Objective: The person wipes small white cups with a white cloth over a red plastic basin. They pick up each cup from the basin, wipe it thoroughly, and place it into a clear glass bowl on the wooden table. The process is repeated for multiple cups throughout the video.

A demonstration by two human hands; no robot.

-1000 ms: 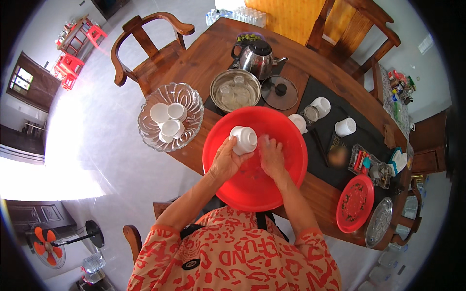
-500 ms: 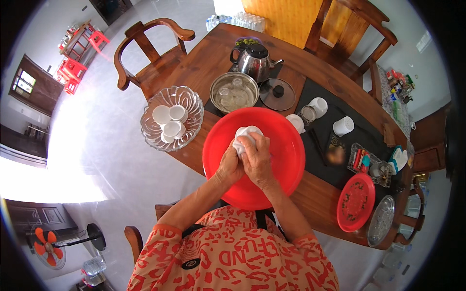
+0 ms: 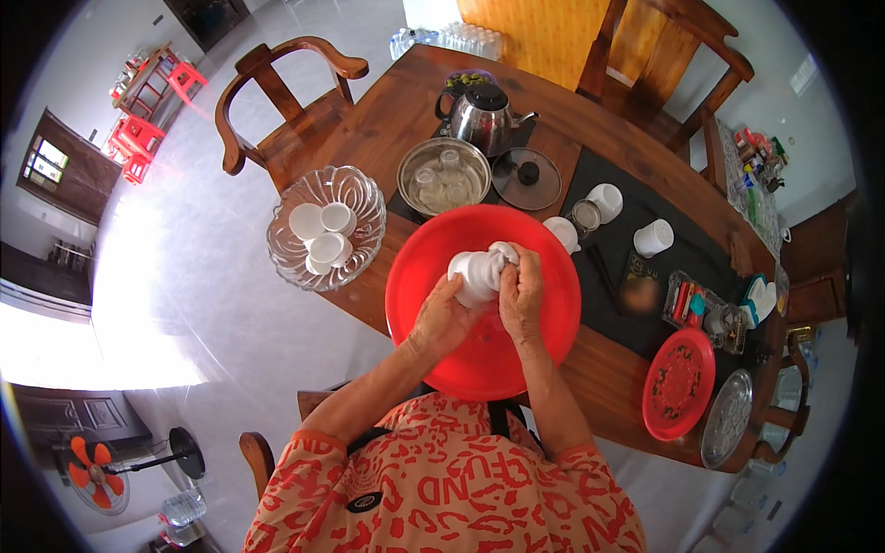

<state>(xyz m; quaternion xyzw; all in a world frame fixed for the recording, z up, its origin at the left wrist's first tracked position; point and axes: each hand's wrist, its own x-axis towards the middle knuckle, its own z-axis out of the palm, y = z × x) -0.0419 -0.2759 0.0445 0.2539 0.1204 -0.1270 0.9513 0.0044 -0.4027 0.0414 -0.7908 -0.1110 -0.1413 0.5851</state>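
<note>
Over a large red basin [image 3: 419, 267] on the wooden table, my left hand [image 3: 444, 316] is closed around a white cup [image 3: 475, 279] tilted on its side. My right hand [image 3: 522, 293] pinches a bunched white cloth [image 3: 503, 252] at the cup's right end. Part of the cup is hidden by the fingers and the cloth. To the left, a clear glass bowl [image 3: 284, 241] holds several small white cups [image 3: 326, 247]. Just beyond the basin, a steel pot [image 3: 407, 175] contains small clear glasses [image 3: 450, 158].
Behind the pot stands a steel kettle [image 3: 486, 124], with a glass lid [image 3: 527, 189] beside it. Right of the basin are a white lidded cup [image 3: 561, 234], two white mugs [image 3: 653, 239], a glass tray [image 3: 687, 300] and a red plate [image 3: 678, 385]. Wooden chairs [image 3: 277, 101] surround the table.
My hands were close together, wrapped around the cup and cloth. Now they are farther apart; the cup lies tilted in the left, and the right has shifted rightward with the cloth.
</note>
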